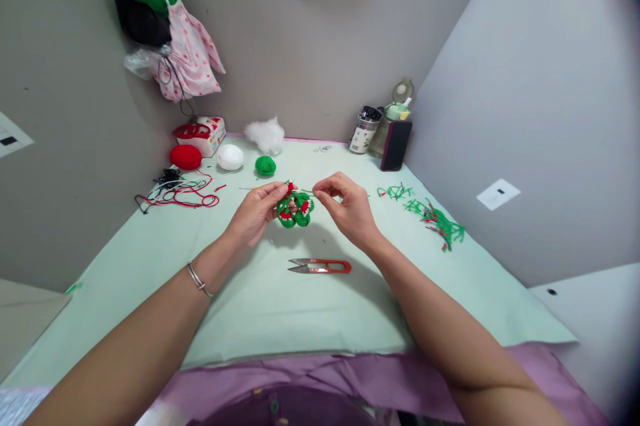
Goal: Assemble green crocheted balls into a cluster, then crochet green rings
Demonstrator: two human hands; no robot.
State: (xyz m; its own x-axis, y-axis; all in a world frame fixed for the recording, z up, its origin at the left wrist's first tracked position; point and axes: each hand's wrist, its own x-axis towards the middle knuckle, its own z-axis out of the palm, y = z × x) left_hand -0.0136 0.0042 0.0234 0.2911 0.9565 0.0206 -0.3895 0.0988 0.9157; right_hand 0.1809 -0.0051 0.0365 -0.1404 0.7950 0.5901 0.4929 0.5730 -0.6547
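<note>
Orange-handled metal thread snips (327, 262) are laid on a pale green table covering (260, 326), blades pointed left; all places are referred to these. A crocheted yarn piece with rounded green lobes and red patches edged in white (303, 218) is held just beyond the snips, raised off the covering, gripped between thumb and fingers of the left hand (257, 209). Thumb and fingertips of the right hand (350, 206) are pinched together on a thin green strand (306, 191) beside the piece. The two hands are held apart. Beyond the snips, to the left, are placed a red yarn ball (186, 157), a white yarn ball (230, 157) and a small green yarn ball (265, 166).
</note>
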